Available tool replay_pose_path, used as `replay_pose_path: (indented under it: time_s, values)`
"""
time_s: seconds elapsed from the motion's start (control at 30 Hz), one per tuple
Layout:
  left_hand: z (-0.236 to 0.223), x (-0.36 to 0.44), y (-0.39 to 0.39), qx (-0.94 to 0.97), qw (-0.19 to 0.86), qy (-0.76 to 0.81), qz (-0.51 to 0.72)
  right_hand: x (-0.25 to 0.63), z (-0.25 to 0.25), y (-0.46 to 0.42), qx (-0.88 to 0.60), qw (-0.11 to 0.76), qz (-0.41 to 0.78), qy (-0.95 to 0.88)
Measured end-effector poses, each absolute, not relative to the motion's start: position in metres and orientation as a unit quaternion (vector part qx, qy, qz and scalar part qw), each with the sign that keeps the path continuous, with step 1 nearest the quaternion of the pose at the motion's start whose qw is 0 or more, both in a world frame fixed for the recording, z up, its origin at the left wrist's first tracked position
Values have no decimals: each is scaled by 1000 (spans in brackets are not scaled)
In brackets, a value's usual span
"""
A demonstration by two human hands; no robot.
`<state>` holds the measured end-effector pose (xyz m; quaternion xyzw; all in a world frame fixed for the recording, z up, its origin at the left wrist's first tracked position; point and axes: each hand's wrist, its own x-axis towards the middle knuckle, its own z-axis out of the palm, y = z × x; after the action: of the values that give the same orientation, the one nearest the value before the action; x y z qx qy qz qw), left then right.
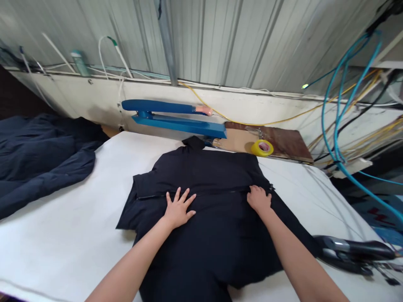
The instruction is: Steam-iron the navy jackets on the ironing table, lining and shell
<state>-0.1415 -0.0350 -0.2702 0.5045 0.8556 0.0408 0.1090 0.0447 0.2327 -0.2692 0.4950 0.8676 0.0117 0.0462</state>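
Plainly, a dark navy garment lies spread near the middle of the white padded table, its collar end towards the far edge and its lower part running off the near edge; the left hand rests flat on it with fingers splayed, gripping nothing, just below a zip line or seam that crosses the cloth; the right hand presses down at the right end of that same line, fingers curled loosely on the fabric, and whether it pinches any cloth I cannot tell. As a judgement, the risks are small ones; if the palms push unevenly the thin cloth could ruck along the seam, and the part hanging over the near edge could drag the whole piece towards the person; the dark-handled iron lying near the right edge sits close to the right forearm, so a careless sweep of the elbow could knock it. The garment looks soft, matt and lightly creased; the table cover is smooth and pale; a heap of similar navy cloth sags over the left edge; along the far edge stand a blue metal press arm with a pinkish grip, a brown board, and a glossy roll of yellow tape; blue and yellow cables loop down at the far right corner.
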Motion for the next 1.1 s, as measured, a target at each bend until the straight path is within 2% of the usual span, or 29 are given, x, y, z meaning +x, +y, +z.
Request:
replay_pose_path:
  time_s: [0.17, 0.23, 0.33, 0.47, 0.73, 1.1]
  values:
    - [-254, -124, 6, 534, 63, 838, 96, 59, -274, 250, 563, 54, -1, 824]
    - [-253, -108, 28, 564, 84, 813, 120, 65, -277, 258, 556, 78, -22, 827]
    - [-265, -86, 46, 575, 128, 805, 76, 75, -286, 268, 522, 94, -47, 846]
    - [-283, -75, 45, 577, 113, 808, 39, 91, -298, 268, 524, 48, -24, 850]
    - [-288, -66, 36, 582, 91, 808, 30, 117, -311, 247, 550, -8, 10, 835]
    - [-294, -55, 37, 584, 78, 807, 41, 119, -308, 266, 523, 6, -7, 853]
